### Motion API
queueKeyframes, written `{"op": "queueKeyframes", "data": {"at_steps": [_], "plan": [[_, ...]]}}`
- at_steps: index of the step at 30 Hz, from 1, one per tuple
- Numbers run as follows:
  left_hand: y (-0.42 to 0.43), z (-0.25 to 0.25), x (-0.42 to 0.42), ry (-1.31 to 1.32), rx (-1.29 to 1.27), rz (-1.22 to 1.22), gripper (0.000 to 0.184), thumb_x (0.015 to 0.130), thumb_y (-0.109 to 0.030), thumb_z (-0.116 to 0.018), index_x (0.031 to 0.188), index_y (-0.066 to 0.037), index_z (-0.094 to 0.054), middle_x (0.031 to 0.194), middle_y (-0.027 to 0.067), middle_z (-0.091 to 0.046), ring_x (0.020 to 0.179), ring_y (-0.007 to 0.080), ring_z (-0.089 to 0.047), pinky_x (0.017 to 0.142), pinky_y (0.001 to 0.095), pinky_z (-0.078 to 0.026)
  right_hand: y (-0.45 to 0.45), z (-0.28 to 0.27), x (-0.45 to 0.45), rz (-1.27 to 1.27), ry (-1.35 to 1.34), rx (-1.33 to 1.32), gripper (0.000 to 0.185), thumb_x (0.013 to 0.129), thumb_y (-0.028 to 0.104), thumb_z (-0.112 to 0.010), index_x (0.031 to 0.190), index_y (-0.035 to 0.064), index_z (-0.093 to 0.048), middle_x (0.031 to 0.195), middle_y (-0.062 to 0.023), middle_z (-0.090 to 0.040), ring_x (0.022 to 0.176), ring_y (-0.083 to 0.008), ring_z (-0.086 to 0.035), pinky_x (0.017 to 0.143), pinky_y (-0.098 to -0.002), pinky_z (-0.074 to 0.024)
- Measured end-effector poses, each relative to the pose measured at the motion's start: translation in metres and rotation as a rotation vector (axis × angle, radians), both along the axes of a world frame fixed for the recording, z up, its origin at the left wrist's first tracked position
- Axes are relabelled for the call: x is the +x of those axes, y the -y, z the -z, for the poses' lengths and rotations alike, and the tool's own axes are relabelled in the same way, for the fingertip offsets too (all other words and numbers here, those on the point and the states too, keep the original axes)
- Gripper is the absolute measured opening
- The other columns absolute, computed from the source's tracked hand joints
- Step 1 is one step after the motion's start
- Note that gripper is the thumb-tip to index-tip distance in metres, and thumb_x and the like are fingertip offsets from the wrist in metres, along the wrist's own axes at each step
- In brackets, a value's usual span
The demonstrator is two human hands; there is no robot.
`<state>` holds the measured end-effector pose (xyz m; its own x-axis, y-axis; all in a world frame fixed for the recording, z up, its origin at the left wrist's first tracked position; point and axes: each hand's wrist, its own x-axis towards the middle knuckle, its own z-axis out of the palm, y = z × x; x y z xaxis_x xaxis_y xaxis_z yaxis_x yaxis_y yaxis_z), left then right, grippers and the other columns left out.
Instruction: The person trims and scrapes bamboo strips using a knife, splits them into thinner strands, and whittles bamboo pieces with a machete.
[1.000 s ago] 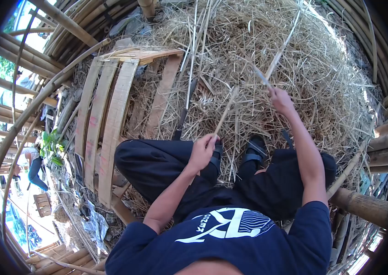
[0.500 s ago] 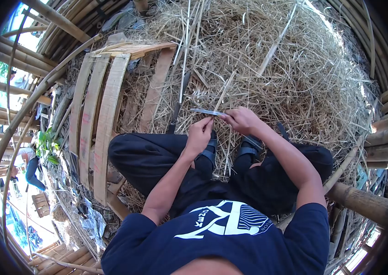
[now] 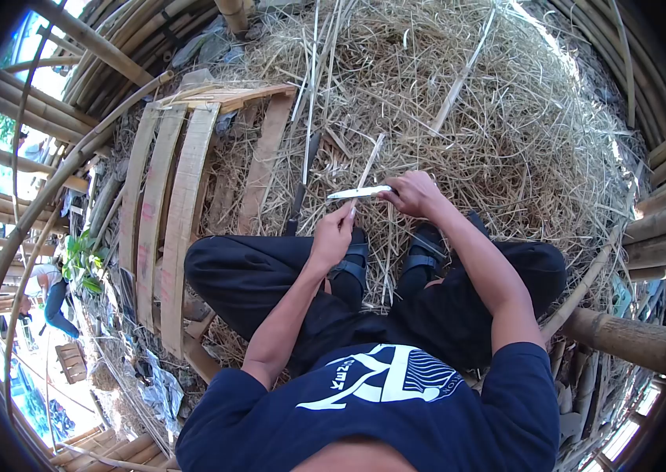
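My left hand (image 3: 333, 237) is closed on the lower end of a thin bamboo strip (image 3: 372, 160), which points up and away from me over the straw. A knife (image 3: 358, 192) is gripped in my right hand (image 3: 415, 193). Its pale blade points left and lies across the strip, just above my left fingers. Whether the edge bites into the strip is too small to tell. Left of the hands, a long dark-handled tool (image 3: 298, 198) rests on the straw near my knee; its full shape is partly lost among the stalks.
A slatted wooden crate (image 3: 193, 197) stands at my left. Loose straw (image 3: 506, 141) covers the ground ahead, with a longer pale stick (image 3: 463, 75) on it. Bamboo poles (image 3: 628, 340) border the space. Outside at far left a person (image 3: 55, 299) is partly visible.
The knife has turned so its blade shows broader and brighter. The strip has come nearer and stands more upright, and my right hand has shifted slightly left and up.
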<state>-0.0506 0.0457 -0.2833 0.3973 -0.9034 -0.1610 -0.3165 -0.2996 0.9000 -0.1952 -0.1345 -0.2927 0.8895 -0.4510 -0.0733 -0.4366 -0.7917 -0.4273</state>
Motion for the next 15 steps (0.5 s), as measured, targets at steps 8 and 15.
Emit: {"op": "queueKeyframes", "data": {"at_steps": [8,15], "plan": [[-0.082,-0.011,-0.001,-0.306,0.045,-0.182,0.028,0.097,-0.012,-0.051,0.12,-0.001,-0.059,0.061,-0.0033,-0.044,0.055,0.0027,-0.039,0.048,0.0228,-0.033,0.072,-0.075,-0.034,0.546,0.091,0.08,0.047,0.098,0.043,-0.042,0.092,0.0018,-0.064,0.072,-0.0191,-0.064,0.069,-0.0342,-0.064,0.064,-0.0454,-0.0496],[-0.029,-0.043,-0.013,0.036,0.004,-0.105,0.023,0.097,-0.015,-0.05,0.11,-0.001,-0.063,0.058,0.0002,-0.046,0.053,0.0068,-0.043,0.049,0.0268,-0.037,-0.031,-0.083,0.007,0.104,0.023,0.176,0.037,0.097,0.038,-0.045,0.098,0.0014,-0.054,0.076,-0.024,-0.062,0.077,-0.0424,-0.061,0.069,-0.0519,-0.0469]]}}
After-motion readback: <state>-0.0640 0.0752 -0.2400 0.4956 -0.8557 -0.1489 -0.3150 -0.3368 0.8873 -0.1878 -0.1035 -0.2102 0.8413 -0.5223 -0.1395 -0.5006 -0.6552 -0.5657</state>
